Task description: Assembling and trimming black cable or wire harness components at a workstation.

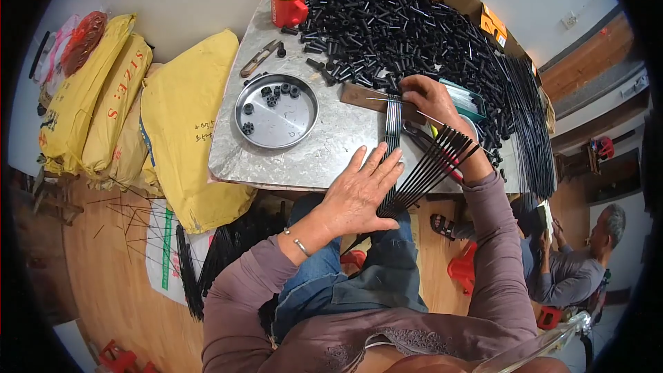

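The left hand [359, 197] is lying palm down with its fingers spread, partly covering thin dark rods [393, 124]; whether it is pressing them is unclear. These rods are running from a wooden block [362, 97] over the near edge of the bench [331, 155]. The right hand [435, 102] is bending its fingers at the block's right end; whether its grip is pinching anything, I cannot tell. Black-tipped rods [431, 173] are fanning out below its wrist. One yellow sack [114, 107] is showing red printed lettering, another sack [190, 110] dark handwriting.
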`<state>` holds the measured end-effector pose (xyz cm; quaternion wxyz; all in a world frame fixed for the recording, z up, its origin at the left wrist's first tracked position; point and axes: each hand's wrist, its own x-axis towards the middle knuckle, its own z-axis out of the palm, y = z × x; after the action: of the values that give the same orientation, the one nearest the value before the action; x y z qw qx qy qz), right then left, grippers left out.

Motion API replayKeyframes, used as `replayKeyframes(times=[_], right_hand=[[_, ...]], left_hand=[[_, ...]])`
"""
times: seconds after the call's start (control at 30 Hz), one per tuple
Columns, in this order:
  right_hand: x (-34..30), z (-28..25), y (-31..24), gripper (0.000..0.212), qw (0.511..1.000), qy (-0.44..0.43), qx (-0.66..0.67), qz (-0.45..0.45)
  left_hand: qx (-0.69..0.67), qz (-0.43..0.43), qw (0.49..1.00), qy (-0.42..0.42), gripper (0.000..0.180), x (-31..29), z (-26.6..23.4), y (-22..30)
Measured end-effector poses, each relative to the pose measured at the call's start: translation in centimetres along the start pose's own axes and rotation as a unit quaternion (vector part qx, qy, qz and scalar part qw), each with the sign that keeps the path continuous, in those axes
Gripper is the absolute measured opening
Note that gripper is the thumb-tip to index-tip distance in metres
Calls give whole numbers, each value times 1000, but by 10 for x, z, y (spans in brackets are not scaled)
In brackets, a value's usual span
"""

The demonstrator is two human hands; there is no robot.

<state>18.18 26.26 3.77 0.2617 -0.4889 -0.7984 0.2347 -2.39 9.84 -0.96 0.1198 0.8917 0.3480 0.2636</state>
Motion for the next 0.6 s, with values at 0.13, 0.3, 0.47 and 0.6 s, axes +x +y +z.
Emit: replayKeyframes(times=[0.13,0.3,0.47,0.6], right_hand=[[-10,-18,15,17,994,-16,-102,-38],[-6,-17,18,11,977,-28,-196,-84],[-6,-15,12,11,976,-33,-192,-94],[-6,-16,15,9,977,-28,-188,-91]], left_hand=[[-1,-2,1000,-4,94,-1,-1,0],[7,-1,1000,1,94,-1,-2,1],[1,1,1000,0,94,0,-1,1],[-1,-1,1000,-2,94,-1,-1,0]])
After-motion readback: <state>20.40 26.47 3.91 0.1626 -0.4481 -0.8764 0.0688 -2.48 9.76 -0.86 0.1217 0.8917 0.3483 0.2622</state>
